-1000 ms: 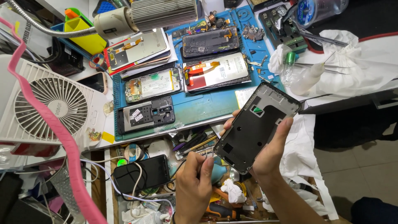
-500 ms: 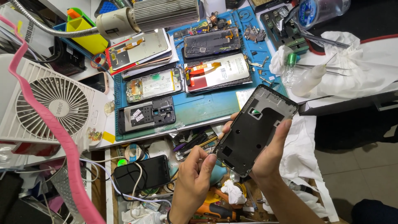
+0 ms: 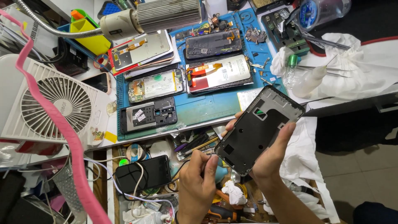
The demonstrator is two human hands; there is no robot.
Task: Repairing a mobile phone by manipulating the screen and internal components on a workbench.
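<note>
My right hand (image 3: pixel 271 159) grips a dark phone frame (image 3: pixel 257 128), inner side up and tilted, held above the near edge of the blue work mat (image 3: pixel 215 108). My left hand (image 3: pixel 199 182) sits just left of the frame's lower corner, fingers curled around a thin tool whose tip meets that corner. The tool itself is mostly hidden by the fingers.
Several opened phones (image 3: pixel 211 43) and screens (image 3: pixel 217 74) lie on the mat. A white fan (image 3: pixel 56 107) stands at left, with a lamp head (image 3: pixel 166 15) above. A black device (image 3: pixel 143 173) with cables lies in an open drawer. White cloths (image 3: pixel 352 70) cover the right.
My left hand has shifted slightly up and right toward the frame's lower corner. The frame stays tilted in my right hand.
</note>
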